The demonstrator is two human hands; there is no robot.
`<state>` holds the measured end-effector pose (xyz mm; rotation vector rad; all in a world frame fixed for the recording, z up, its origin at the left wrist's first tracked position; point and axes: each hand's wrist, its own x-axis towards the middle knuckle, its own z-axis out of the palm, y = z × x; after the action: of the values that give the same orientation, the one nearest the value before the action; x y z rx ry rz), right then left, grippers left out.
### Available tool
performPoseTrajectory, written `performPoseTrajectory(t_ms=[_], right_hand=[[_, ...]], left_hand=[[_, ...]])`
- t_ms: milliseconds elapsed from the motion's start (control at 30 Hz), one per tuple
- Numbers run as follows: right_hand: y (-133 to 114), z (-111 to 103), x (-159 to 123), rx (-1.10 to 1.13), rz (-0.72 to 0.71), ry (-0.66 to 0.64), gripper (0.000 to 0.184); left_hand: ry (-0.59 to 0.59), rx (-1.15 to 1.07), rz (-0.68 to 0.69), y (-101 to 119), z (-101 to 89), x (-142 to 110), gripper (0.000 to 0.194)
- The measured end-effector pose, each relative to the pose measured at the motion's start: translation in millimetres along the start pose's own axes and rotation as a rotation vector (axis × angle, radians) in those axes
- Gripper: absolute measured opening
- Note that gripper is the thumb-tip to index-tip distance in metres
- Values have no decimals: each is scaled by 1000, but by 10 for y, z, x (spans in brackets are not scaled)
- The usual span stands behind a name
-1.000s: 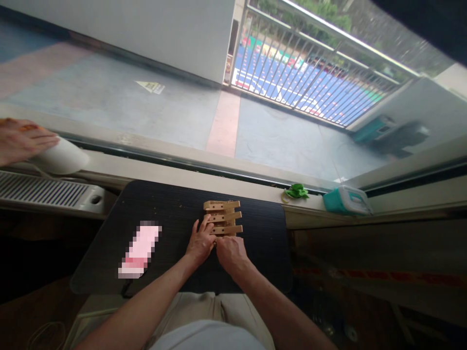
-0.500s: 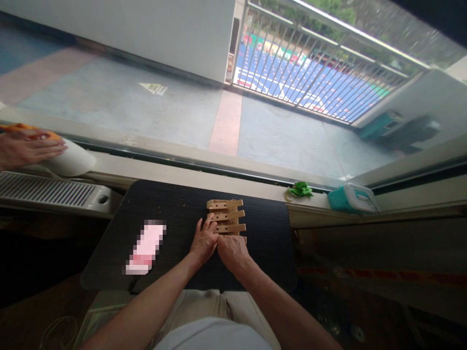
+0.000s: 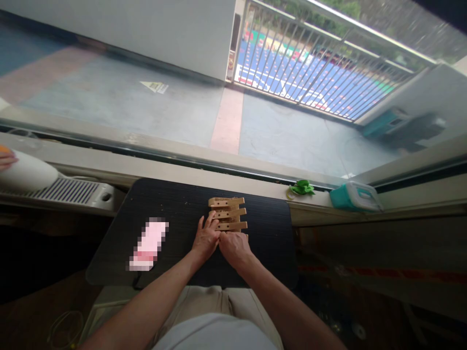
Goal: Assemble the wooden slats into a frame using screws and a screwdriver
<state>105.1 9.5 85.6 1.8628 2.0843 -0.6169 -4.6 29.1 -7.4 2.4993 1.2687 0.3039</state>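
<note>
A slatted wooden piece (image 3: 229,214) lies on the dark table (image 3: 272,248). Several parallel slats with small dark holes cross it, and their ends stick out to the right. My left hand (image 3: 205,241) holds its near left side, with some fingers stretched over the slats and the thumb close to my right hand. My right hand (image 3: 235,249) is closed in a fist over the nearest slat, whose right tip just shows. Whatever sits inside that fist is hidden. Both hands touch at the near edge of the wood.
A blurred-out pink and white item (image 3: 149,244) lies on the table's left side. On the sill (image 3: 175,176) are a green crumpled thing (image 3: 303,187) and a teal box (image 3: 354,196). At far left another person's hand (image 3: 6,159) touches a white rounded object (image 3: 31,171) above a slotted white unit (image 3: 75,191).
The other person's hand and the white object have moved left. My view has shifted slightly. Both my hands keep nearly the same place on the wood.
</note>
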Motion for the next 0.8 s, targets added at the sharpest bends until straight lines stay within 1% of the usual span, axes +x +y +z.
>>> performPoseTrajectory(t_ms=[67,133,267,367,433,567,800], right_hand=[[12,33,11,10,34,18,27],[27,21,4,10,38,27,26],[44,-69,-35,1,-41,24,23],[44,-83,-34,-20,-66,10,26],[47,-52,-15,-29,-43,-4,28],[74,2,15,-22,24,-3,25],[115,-64,6,-6,68,-27,22]], left_hand=[[5,0,4,-5,0,-2,17],[13,-3,7,-7,4,-4,16],[25,-3,0,-5,21,-4,16],[27,-2,-2,-4,26,-3,16],[26,0,4,-6,25,-2,14],[32,0,15,-11,23,-1,11],[52,2,22,-14,17,-10,10]])
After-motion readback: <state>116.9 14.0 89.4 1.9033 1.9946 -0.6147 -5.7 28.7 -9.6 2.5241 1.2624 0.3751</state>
